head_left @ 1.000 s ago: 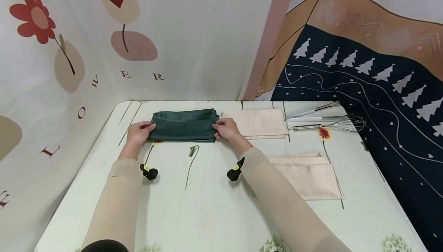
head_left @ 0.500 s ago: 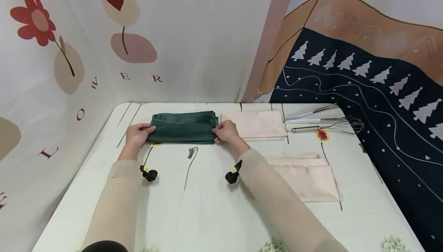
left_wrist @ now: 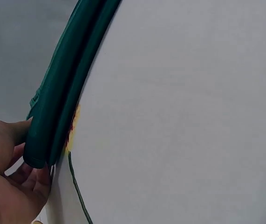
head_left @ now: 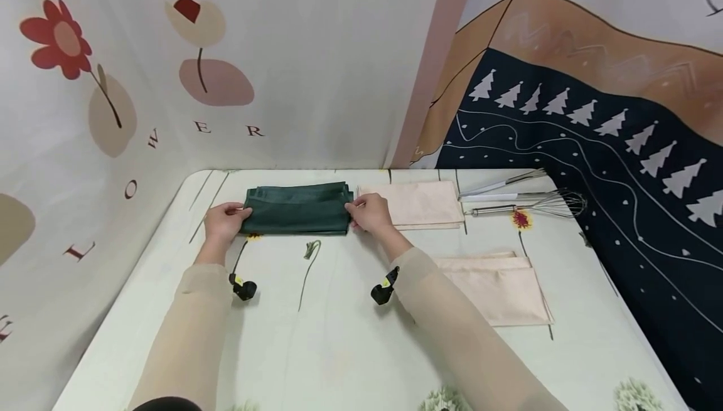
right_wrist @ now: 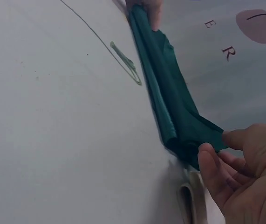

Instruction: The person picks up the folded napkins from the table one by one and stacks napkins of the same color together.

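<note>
A folded dark green cloth point(head_left: 296, 213) lies near the back of the table, its layers stacked in a long strip. My left hand point(head_left: 223, 223) grips its left end; in the left wrist view the thumb point(left_wrist: 20, 130) lies against the upper fold and the fingers curl below. At the other end, my right hand point(head_left: 371, 213) pinches the right edge. The right wrist view shows that corner of the green cloth point(right_wrist: 207, 133) pulled out a little between thumb and fingers. A folded pale pink cloth point(head_left: 420, 204) lies just right of the green one, partly behind the right hand.
Another folded pale pink cloth point(head_left: 503, 288) lies nearer, partly covered by the right forearm. Several kitchen tools, including a whisk point(head_left: 528, 205), lie at the back right. A printed curtain point(head_left: 316, 72) rises behind the table point(head_left: 333, 348).
The head view has shifted slightly, so the whole scene sits a little lower and further left. Both hands keep their hold on the green cloth, which shows no clear movement on the table.
</note>
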The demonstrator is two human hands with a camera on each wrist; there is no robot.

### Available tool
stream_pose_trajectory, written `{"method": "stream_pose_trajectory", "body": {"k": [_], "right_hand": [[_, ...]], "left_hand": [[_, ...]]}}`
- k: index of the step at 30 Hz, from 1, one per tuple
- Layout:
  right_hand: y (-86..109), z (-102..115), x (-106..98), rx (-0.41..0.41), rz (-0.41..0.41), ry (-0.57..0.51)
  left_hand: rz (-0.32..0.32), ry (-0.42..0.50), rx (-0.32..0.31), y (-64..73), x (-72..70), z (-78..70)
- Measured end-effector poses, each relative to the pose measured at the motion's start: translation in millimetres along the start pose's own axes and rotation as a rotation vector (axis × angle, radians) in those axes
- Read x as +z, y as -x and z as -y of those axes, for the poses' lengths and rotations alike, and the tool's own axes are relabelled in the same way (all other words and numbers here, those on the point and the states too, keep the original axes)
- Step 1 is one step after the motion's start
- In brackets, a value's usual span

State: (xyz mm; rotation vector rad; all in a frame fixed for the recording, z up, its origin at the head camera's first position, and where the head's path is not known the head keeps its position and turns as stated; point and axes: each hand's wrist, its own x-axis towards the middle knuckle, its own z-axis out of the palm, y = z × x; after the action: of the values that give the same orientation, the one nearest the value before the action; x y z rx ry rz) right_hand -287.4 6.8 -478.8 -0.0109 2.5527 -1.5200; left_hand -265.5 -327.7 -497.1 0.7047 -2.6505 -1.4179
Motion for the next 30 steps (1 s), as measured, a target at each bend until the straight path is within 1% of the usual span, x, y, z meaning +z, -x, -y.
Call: {"method": "stream_pose_trajectory", "body": {"k": [3,6,8,10,13,16,20,24,30], "right_hand": [[8.1,2,-9,-0.059,-0.010,0.018],[16.1,3,-19,-0.115,-0.012,0.034],[21.2,3,-27,-0.143,-0.016,0.042],[26.4,3,-34,-0.162,-0.019,0.040],[35.3,0,-45,-0.180,-0.017,0.031],[45.7,-4,-56,-0.204,-0.009,0.026],[59.5,-10,-69,-0.231,-0.003,0.034],[73.5,-18,-81,-0.254,0.000,0.050],[95.4,-32,-99,-0.271,0.001,0.068]], "left_hand": [[-0.031,-0.025,0.025,7.2,-1.7,-2.2],[-0.068,-0.049,0.061,17.6,-3.2,-6.1],[-0.092,-0.072,0.096,25.4,-3.7,-9.4],[-0.099,-0.082,0.138,33.6,-4.2,-13.5],[-0.069,-0.091,0.209,47.1,-5.5,-20.2],[-0.005,-0.093,0.288,62.0,-6.7,-27.4],[0.056,-0.096,0.377,81.4,-5.4,-34.4],[0.082,-0.098,0.416,102.1,-0.7,-38.4],[0.060,-0.096,0.451,135.0,14.4,-39.5]]}}
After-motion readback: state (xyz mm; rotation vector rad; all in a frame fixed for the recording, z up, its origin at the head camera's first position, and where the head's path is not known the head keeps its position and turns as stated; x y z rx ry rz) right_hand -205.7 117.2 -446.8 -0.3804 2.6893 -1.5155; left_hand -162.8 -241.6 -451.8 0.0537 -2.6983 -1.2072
